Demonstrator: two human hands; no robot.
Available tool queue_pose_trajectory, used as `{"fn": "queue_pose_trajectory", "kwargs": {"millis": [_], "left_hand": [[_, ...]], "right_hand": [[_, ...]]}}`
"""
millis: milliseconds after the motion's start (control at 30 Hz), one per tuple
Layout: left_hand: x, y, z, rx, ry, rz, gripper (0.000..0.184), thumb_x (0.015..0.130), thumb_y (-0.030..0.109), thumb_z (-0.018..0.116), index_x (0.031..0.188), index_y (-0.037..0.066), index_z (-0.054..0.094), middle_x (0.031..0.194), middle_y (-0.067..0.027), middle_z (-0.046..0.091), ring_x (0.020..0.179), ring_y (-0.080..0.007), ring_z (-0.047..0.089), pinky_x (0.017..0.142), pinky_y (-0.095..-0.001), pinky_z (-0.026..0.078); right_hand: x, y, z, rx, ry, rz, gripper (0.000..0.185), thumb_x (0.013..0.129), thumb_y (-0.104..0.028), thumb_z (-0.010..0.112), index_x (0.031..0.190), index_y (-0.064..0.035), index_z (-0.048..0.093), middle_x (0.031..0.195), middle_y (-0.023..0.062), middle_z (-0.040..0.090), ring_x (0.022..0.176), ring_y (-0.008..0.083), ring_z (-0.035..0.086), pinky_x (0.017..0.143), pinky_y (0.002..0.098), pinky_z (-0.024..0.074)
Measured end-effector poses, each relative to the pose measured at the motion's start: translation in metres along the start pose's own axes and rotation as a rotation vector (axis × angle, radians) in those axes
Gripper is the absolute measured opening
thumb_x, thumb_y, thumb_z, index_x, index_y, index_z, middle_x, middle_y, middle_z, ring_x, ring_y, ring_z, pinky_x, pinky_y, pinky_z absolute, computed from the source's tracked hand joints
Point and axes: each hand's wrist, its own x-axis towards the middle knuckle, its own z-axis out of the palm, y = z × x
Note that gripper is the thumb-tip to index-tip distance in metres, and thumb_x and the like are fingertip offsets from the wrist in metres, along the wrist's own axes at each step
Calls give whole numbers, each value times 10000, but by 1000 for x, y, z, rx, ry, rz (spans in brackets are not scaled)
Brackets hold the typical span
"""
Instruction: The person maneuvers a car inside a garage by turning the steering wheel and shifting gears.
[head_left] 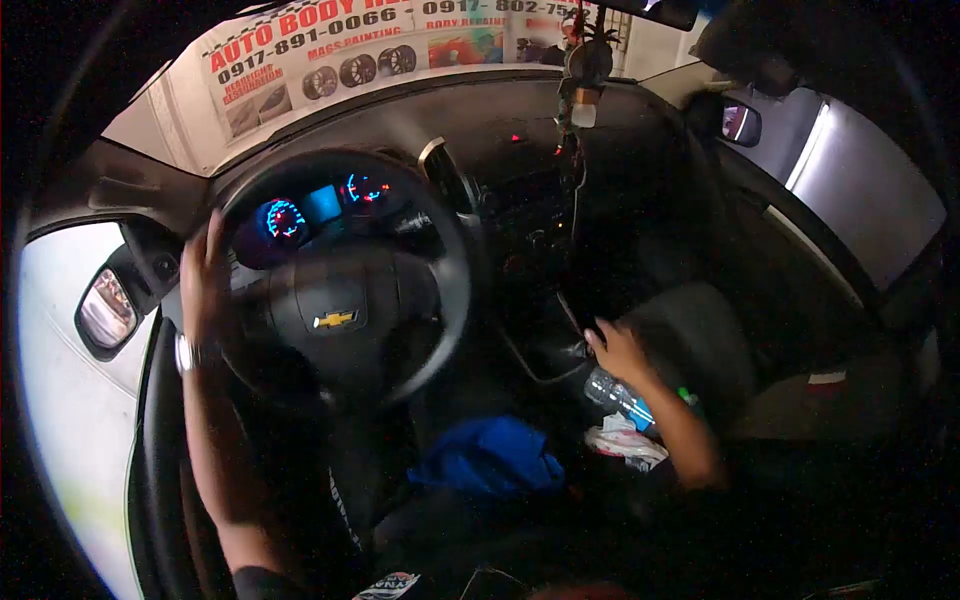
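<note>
Steering wheel (352, 283), round and black with a gold cross-shaped emblem (336, 319), is held at its left side by the left hand (203, 262). The right hand (622, 355), half-curled (any grip cannot be told), is just beside a clear plastic bottle (612, 391); crumpled blue cloth (490, 455) lies between the hands, nearer the body.

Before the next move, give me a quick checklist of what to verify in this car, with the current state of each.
1. Left hand at the steering wheel rim: ok, at its left side.
2. Right hand gripping a control: cannot tell, too dark around the fingertips.
3. Instrument cluster lit: ok.
4. Bottle well away from the right hand: not ok, it lies close by the wrist.
5. Open view ahead: not ok, a printed banner spans much of it.
6. Pedals unobstructed: cannot tell, hidden in darkness.
</note>
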Motion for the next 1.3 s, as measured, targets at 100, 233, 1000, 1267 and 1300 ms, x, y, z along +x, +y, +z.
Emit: {"fn": "queue_pose_trajectory", "kwargs": {"millis": [100, 233, 1000, 1267, 1300], "left_hand": [[94, 5, 60, 482, -186, 615, 441, 1028, 282, 468, 1461, 216, 522, 1039, -196, 718, 985, -374, 692, 882, -466, 517], [58, 185, 135, 577, -626, 492, 370, 984, 392, 500, 959, 149, 777, 894, -173, 727, 845, -342, 707, 787, -426, 549], [-204, 46, 422, 852, -326, -116, 264, 888, 262, 648, 1094, 120, 731, 1005, -75, 720, 949, -238, 665, 942, -378, 481], [-206, 105, 425, 670, -127, 70, 260, 867, 252, 666, 1085, 128, 734, 977, -60, 718, 922, -222, 663, 913, -371, 481], [-204, 104, 416, 613, -225, 209, 259, 865, 252, 667, 1082, 128, 734, 973, -61, 718, 918, -223, 663, 908, -371, 482]], "right_hand": [[45, -121, -83, 222, 178, -260, 506, 1002, -423, 591, 1345, -51, 599, 1228, 255, 654, 1159, 452, 591, 1008, 529, 465], [90, -296, -167, 462, 520, -886, 378, 964, -258, 666, 1297, -82, 636, 1162, 187, 684, 1081, 378, 647, 943, 433, 508], [-12, 255, -334, 1194, 514, 767, 260, 998, -381, 590, 1145, -168, 605, 942, 135, 707, 663, 212, 640, 597, 365, 553], [-146, 106, -476, 769, 938, 737, 334, 965, -405, 609, 1174, -144, 596, 1014, 160, 676, 775, 246, 612, 681, 396, 527], [-156, 90, -487, 724, 957, 722, 344, 961, -408, 611, 1178, -141, 595, 1024, 163, 672, 789, 250, 609, 691, 400, 523]]}}
